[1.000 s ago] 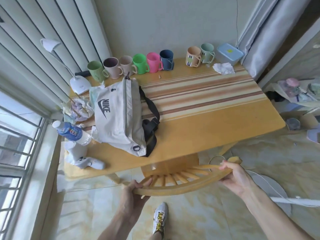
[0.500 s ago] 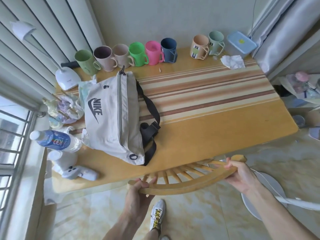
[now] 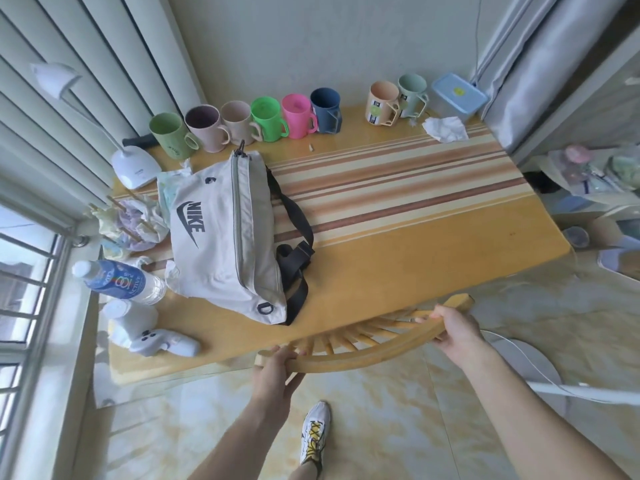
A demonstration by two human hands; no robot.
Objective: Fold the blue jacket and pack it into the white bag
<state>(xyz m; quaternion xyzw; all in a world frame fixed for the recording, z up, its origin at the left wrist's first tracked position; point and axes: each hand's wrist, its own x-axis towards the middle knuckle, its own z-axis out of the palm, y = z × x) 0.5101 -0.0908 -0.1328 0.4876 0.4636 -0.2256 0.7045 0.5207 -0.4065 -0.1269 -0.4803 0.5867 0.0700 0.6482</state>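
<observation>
Left hand (image 3: 275,367) clamped on the left end of a curved light-wood chair back rail (image 3: 363,348), fingers over the top, thumb side under. Right hand (image 3: 453,329) closed around the right end of the same rail, fingers curled over its far edge. Spindles run from the rail down under the worktop edge.

Just beyond both hands: yellow wooden worktop (image 3: 433,258) with a brown-and-cream striped band across its middle. Ahead of the left hand, near the front edge, lies the white fabric bag with dark "NIKE" print (image 3: 221,244), zipper closed, on its side, black strap (image 3: 294,237) looped at its right. The blue jacket is not in view.

Left of the left hand, on the worktop corner: white game controller (image 3: 162,342), white plastic jar (image 3: 128,318), clear water bottle with blue label (image 3: 119,280) lying down. Further ahead on that side: crumpled pale paper with sticks (image 3: 130,221), white desk lamp base (image 3: 135,168) with arm rising to the left.

Far edge, well apart from the hands: row of mugs, touching or nearly so: green (image 3: 169,135), mauve (image 3: 204,128), beige (image 3: 239,123), bright green (image 3: 267,118), pink (image 3: 298,115), dark blue (image 3: 325,109). Further right, peach mug (image 3: 381,102) and mint mug (image 3: 411,95) side by side, then a clear box with blue lid (image 3: 458,95). Crumpled white tissue (image 3: 446,129) in front of the box.

Below the hands: marbled tile floor, one white sneaker with yellow laces (image 3: 314,434).
</observation>
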